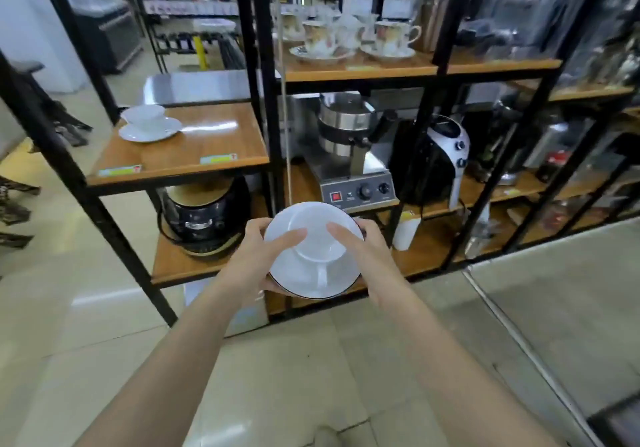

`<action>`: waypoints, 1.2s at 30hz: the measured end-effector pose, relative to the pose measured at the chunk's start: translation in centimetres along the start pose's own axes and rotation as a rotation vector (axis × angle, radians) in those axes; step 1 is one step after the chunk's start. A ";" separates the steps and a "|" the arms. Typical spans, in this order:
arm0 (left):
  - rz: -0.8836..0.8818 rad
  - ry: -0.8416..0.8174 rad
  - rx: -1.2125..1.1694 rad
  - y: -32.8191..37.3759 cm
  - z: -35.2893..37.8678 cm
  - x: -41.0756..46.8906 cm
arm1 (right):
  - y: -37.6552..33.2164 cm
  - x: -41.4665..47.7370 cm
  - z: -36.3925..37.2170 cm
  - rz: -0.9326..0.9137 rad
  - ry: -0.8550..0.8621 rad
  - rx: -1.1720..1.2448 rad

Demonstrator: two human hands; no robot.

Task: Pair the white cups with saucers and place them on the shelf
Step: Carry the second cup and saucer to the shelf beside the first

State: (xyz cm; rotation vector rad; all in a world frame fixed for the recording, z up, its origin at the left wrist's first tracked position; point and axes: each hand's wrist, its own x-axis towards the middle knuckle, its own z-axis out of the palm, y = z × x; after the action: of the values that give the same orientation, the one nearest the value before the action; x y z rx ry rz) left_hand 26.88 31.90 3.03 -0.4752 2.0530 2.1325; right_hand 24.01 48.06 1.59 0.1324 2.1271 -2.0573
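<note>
carrying a paired set at chest height, both hands grip one white saucer with a white cup sitting on it, handle pointing back toward the person. the left hand curls under the saucer's left edge, its thumb pressed on the cup's rim; the right hand mirrors it on the other edge, thumb likewise laid across the rim. so neither hand is spread or empty: each is clamped on the set, pinning cup to saucer.

up and to the left of the hands, a wooden shelf already bears one finished pair, a white cup on its saucer, set toward the far left corner. the rest of that board lies bare, with room beside the first pair. well above the hands, a higher shelf carries flowered cups, which look like other stock, not part of this job.

judging from this, one pair is done and the second is matched but not yet set down. whether more white cups wait elsewhere cannot be told from here. the remaining move seems to be lifting the set up-left onto the board.
</note>
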 end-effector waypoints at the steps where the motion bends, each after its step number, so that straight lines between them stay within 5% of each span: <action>1: -0.009 0.042 -0.020 0.2 -1.6 0.7 | -0.3 1.3 1.6 0.001 -0.036 -0.017; 14: 0.047 0.360 -0.092 6.1 -14.7 15.3 | -4.5 20.4 17.4 -0.077 -0.305 -0.148; 21: 0.022 0.431 -0.137 8.6 -19.5 22.6 | -6.5 28.3 23.5 -0.079 -0.215 -0.221; 36: -0.023 0.264 -0.096 12.6 -24.9 37.4 | -8.5 41.1 29.8 0.042 0.009 -0.149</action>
State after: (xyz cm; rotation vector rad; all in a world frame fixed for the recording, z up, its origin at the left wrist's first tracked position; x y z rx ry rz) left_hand -9.12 2.25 2.48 -0.8292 2.0659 2.2683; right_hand -15.90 15.54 1.32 0.1647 2.2530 -1.8712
